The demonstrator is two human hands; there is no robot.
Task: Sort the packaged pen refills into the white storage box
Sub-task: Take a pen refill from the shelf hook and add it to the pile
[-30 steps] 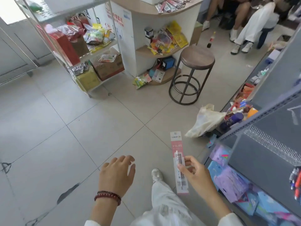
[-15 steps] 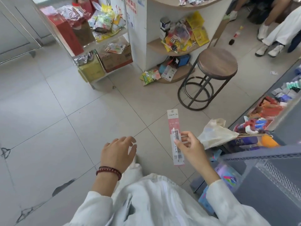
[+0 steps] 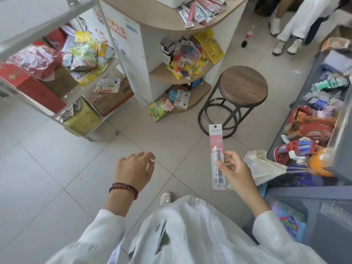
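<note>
Right hand (image 3: 236, 171), nearest of all and just on the near side of the round wooden stool (image 3: 242, 84), pinches a pink-and-white packaged pen refill (image 3: 215, 143) between thumb and fingertips, the pack held upright above the tiled floor (image 3: 57, 168) with its top end reaching the stool's foot ring in view. Left hand (image 3: 133, 168), down-left of the stool and well apart from the pack, hangs with fingers loosely spread and grips nothing, a dark red bead bracelet (image 3: 123, 187) on its wrist. Beyond the stool, more refill packs (image 3: 200, 10) lie heaped on the curved bench (image 3: 152, 16), beside a white box (image 3: 167, 1) cut off by the top edge.
</note>
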